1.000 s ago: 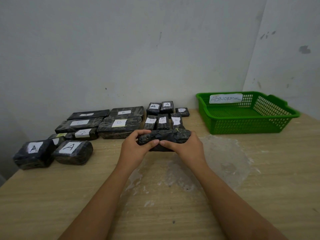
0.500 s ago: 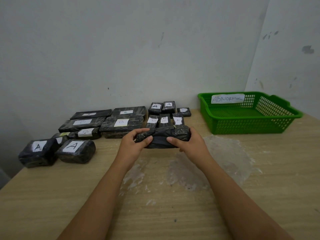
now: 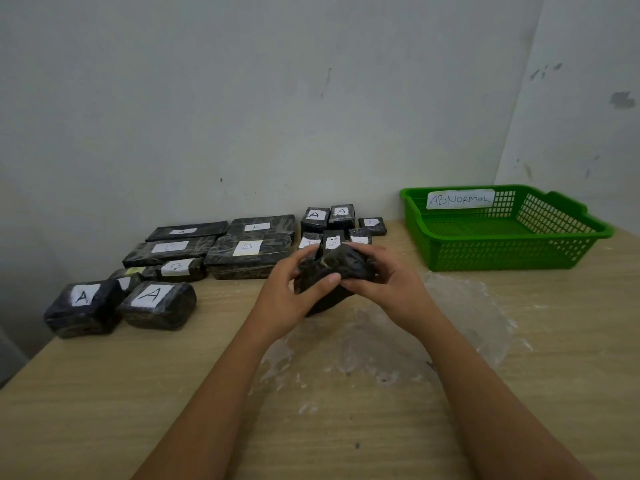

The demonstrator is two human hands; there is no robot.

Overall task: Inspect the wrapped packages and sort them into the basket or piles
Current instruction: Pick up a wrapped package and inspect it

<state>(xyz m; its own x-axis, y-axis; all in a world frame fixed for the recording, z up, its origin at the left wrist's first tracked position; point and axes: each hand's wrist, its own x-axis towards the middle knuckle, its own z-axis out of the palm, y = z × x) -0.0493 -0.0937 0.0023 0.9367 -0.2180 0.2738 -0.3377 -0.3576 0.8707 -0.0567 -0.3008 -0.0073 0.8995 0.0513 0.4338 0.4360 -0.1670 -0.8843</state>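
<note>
A black wrapped package [image 3: 334,277] sits held up above the table, tilted, its crinkled film catching light; behind it lie the labelled packages — flat long ones [image 3: 247,256] marked B at the back, two rounded blocks [image 3: 157,304] marked A at the left. The green basket [image 3: 502,251] — tagged ABNORMAL — stands at the right, nothing inside.

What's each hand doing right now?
Left hand: grips the black package.
Right hand: grips the same package from the other side.
</note>
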